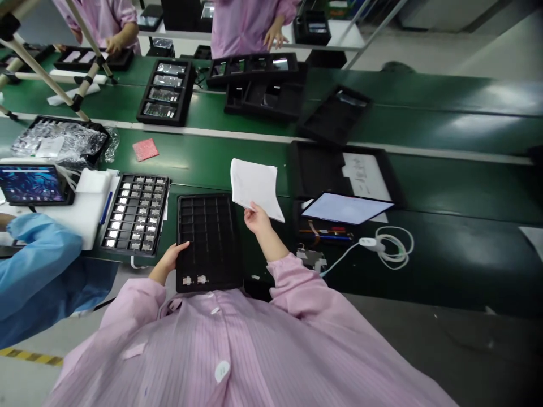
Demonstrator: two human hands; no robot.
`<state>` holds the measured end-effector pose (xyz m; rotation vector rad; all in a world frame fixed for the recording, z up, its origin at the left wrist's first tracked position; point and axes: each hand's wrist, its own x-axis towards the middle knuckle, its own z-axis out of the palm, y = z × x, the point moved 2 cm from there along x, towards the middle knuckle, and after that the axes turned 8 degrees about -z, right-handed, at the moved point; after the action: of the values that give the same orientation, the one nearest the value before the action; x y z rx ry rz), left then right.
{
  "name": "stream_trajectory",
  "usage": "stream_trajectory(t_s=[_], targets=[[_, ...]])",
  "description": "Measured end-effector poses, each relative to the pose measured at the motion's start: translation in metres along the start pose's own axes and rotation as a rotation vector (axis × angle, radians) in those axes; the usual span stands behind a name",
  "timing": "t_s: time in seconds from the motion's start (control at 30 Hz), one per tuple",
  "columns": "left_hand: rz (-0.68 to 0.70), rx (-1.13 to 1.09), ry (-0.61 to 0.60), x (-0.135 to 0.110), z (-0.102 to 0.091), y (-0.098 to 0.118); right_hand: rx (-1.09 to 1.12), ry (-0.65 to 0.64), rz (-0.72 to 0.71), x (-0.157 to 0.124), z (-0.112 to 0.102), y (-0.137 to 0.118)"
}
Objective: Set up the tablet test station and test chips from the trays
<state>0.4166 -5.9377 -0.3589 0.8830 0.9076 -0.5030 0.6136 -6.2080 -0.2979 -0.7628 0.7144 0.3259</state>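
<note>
My left hand [170, 259] grips the left edge of a black compartment tray [207, 237], its thumb over the rim. Two small metal parts [194, 280] sit in the tray's near row. In my right hand [257, 218] is a white sheet [255, 183], perhaps a thin stack, pinched at its near edge and raised just right of the tray. Left of the black tray lies a second tray [136, 213], with small metal parts in many of its cells. A lit screen panel [348, 207] rests to the right, on a black foam tray [316, 169].
A co-worker's blue sleeve [38, 254] reaches in at the left, near a tablet [31, 183]. A white cable [392, 249] lies coiled at right. Across the green bench [203, 150] stand black trays [165, 93] of panels. Two people in pink work behind it.
</note>
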Motion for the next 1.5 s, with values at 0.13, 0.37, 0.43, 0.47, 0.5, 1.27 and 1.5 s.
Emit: stream_trajectory(t_s=[0.13,0.37,0.43,0.47,0.5,1.27,1.5], targets=[[-0.001,0.014,-0.008,-0.001,0.002,0.002,0.03,-0.12,0.117,-0.038,0.02,0.017],[0.005,0.037,-0.02,0.001,0.002,0.003,-0.078,-0.177,0.171,-0.095,0.017,0.072],[0.015,0.038,-0.014,0.005,0.002,0.001,-0.136,-0.18,0.187,-0.113,0.003,0.095],[0.021,0.037,-0.008,0.007,0.002,0.0,-0.161,-0.178,0.199,-0.122,-0.006,0.107],[0.029,0.035,0.001,0.008,0.001,-0.001,-0.182,-0.176,0.217,-0.13,-0.015,0.118],[-0.092,-0.002,-0.057,0.002,-0.001,0.012,-0.812,-0.138,-0.273,-0.132,-0.081,0.118],[-0.126,0.125,-0.05,0.003,-0.004,0.028,-0.931,0.145,-0.401,-0.099,-0.125,0.115]])
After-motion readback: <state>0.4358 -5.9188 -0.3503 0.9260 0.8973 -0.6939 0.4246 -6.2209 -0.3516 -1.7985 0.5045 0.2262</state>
